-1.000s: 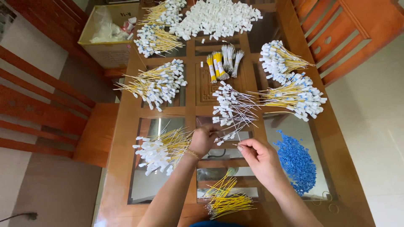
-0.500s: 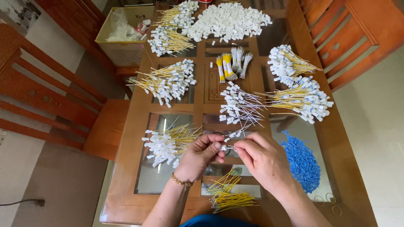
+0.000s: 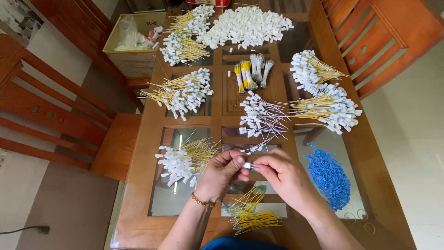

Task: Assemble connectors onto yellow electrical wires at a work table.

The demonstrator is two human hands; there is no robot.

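The left hand (image 3: 222, 173) and the right hand (image 3: 282, 176) meet above the near middle of the bench (image 3: 138, 217), a wooden frame with glass panels; both are closed in a fingertip pinch on one small white block (image 3: 247, 165) held between them, above the glass and just near of a spread of white-tipped wires (image 3: 261, 118). A gold bracelet (image 3: 202, 202) sits on the left wrist. Directly near of the hands lies a loose bundle of yellow wires (image 3: 249, 215). To the left of the hands is a heap of white blocks with yellow wires (image 3: 185, 157); to the right, a pile of small blue pieces (image 3: 329, 176) on the glass, well clear of the hands. Farther off, a second wired heap (image 3: 182, 92) lies on the left, and two more wired heaps (image 3: 330, 109) with pale blue marks lie on the right. At the centre are short tied bundles (image 3: 249, 74), some yellow, some grey-white. At the far edge sits a large mound of plain white blocks (image 3: 247, 25), with further wired heaps (image 3: 185, 34) to its left. A cardboard box (image 3: 132, 58) holding a clear plastic bag stands beyond the far left corner. Orange wooden chairs (image 3: 55, 115) flank the bench on both sides. Nothing lies between the hands and the nearest heaps.
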